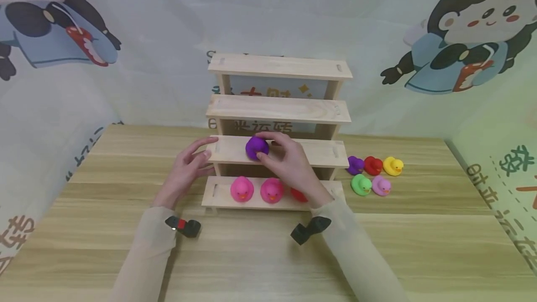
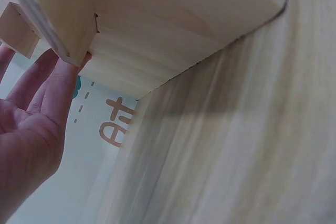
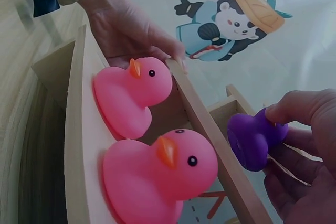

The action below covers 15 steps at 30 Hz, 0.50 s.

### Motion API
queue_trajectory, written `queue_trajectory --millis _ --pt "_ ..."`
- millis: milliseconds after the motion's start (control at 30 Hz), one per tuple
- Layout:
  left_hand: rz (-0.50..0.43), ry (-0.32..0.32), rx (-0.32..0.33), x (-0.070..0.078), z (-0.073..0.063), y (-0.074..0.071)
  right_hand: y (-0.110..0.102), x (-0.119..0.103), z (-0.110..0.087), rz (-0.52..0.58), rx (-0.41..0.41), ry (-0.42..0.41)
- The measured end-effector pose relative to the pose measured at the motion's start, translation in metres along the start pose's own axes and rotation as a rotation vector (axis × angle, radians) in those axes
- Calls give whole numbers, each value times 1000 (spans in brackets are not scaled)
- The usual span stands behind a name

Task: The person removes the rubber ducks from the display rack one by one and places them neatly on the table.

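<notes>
My right hand (image 1: 289,157) pinches a purple rubber duck (image 1: 256,147) over the second board from the bottom of a wooden tiered shelf (image 1: 228,148). In the right wrist view, thumb and fingers are around the purple duck (image 3: 252,140), which is tilted. At that board's left end, my left hand (image 1: 186,169) grips the edge; its fingers reach round the wood (image 2: 63,24) in the left wrist view. Two pink ducks (image 1: 242,189) and a red duck (image 1: 299,195) stand on the lowest board. My right wrist partly covers the red one.
Right of the shelf, several small ducks lie on the wooden table (image 1: 419,246): purple (image 1: 355,165), red (image 1: 373,166), yellow (image 1: 393,166), green (image 1: 361,185) and lilac (image 1: 381,185). A printed cloth backdrop (image 1: 168,59) rises behind. Two higher boards (image 1: 278,108) stand above my hands.
</notes>
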<state>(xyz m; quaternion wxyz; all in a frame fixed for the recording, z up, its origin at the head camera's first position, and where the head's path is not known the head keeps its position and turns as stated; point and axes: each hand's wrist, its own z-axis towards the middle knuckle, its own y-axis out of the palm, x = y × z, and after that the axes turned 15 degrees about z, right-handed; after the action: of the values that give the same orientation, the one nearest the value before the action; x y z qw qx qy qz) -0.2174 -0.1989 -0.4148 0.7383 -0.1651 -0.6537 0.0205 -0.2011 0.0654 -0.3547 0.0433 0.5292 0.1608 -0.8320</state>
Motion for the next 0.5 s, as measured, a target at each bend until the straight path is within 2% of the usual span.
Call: queue_trajectory --millis 500 --pt "15 6 -3 1 0 1 -21 -7 -12 -4 22 -52"
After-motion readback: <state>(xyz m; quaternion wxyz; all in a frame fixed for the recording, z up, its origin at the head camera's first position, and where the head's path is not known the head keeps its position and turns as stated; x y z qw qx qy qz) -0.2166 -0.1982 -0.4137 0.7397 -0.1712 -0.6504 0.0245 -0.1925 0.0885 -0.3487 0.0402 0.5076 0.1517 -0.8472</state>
